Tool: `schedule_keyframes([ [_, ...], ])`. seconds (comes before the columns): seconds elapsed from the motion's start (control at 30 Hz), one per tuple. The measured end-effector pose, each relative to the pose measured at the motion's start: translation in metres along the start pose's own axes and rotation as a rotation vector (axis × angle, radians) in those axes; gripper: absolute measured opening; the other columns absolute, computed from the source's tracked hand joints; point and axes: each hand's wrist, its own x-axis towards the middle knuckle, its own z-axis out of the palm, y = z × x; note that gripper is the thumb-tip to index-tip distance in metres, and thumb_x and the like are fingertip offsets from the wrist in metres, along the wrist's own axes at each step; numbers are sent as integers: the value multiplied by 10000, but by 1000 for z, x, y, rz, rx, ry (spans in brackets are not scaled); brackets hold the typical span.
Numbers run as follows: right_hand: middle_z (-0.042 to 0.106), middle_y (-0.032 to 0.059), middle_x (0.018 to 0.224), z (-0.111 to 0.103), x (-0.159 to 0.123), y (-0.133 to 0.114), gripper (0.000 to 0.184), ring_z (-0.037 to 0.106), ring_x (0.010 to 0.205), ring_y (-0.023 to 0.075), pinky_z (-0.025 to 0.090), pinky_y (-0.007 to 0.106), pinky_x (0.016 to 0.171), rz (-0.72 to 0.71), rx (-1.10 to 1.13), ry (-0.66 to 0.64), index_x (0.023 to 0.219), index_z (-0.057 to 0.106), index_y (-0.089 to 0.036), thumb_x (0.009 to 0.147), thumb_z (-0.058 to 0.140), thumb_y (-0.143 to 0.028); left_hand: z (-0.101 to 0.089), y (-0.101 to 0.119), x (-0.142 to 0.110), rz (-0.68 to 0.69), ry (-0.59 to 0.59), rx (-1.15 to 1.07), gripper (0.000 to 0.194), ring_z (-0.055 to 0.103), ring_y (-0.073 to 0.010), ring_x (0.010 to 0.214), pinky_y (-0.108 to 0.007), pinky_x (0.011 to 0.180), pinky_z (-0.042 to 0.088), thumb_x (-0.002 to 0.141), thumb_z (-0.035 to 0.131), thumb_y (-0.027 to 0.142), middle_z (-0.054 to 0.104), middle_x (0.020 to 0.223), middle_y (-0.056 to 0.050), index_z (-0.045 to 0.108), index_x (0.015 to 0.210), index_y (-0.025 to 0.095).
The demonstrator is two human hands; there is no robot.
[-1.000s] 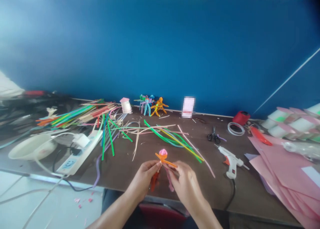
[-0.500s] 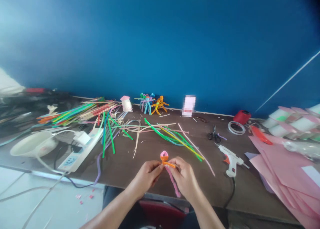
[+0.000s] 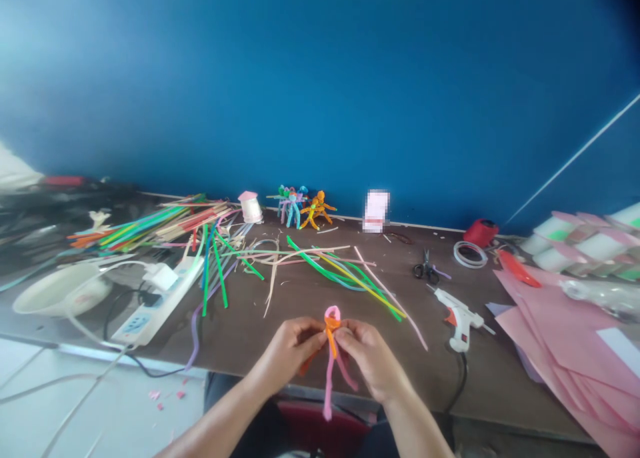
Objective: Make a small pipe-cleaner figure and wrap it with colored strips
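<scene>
Between my two hands is a small pipe cleaner figure [image 3: 332, 314] with a pink loop at the top and orange wound below it. Two pink ends hang down from it, with an orange end lying over them. My left hand [image 3: 296, 343] pinches its left side between thumb and fingers. On the other side, my right hand [image 3: 369, 353] is closed at the orange winding, thumb against it. Some orange shows beneath my left fingers. Beyond the hands lie loose green and yellow pipe cleaners [image 3: 350, 278].
Finished pipe cleaner figures [image 3: 294, 208] stand by the blue wall. To the right are scissors [image 3: 426, 268], a glue gun [image 3: 463, 321] and pink sheets [image 3: 560, 338]. A power strip [image 3: 163, 305], a white bowl [image 3: 50, 291] and a pipe cleaner pile [image 3: 150, 225] lie left.
The figure has turned: its orange end, which pointed right towards my right hand, now hangs downward. Both pink ends now show below. My right hand has closed in nearer the winding.
</scene>
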Motion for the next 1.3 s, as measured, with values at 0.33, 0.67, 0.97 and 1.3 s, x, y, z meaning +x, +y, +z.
schedule_keyframes([
  [0.33,517,-52,475,2,1,9,263,390,367,42,279,144,352,83,264,24,628,536,-150,682,668,-371,7,5,0,-9,-4,-296,184,434,-73,522,-175,527,336,638,664,266,511,533,17,581,579,113],
  [0.67,479,-78,421,5,0,15,312,373,337,39,303,142,337,-2,355,152,609,481,-175,619,732,-358,13,2,1,14,100,-70,202,435,-90,503,-191,505,337,642,646,314,527,528,12,616,632,114],
  [0.97,474,-75,465,12,1,14,321,387,394,41,314,155,398,-91,303,261,582,496,-169,583,754,-359,15,-5,2,181,181,72,156,411,-86,510,-186,483,313,693,577,241,481,552,17,595,604,115],
  [1.3,562,-41,519,17,0,19,221,476,421,81,316,171,401,-58,503,137,648,546,-180,671,697,-339,26,-8,0,-40,91,-627,268,420,-62,452,-177,479,342,629,690,278,479,474,33,514,493,128],
])
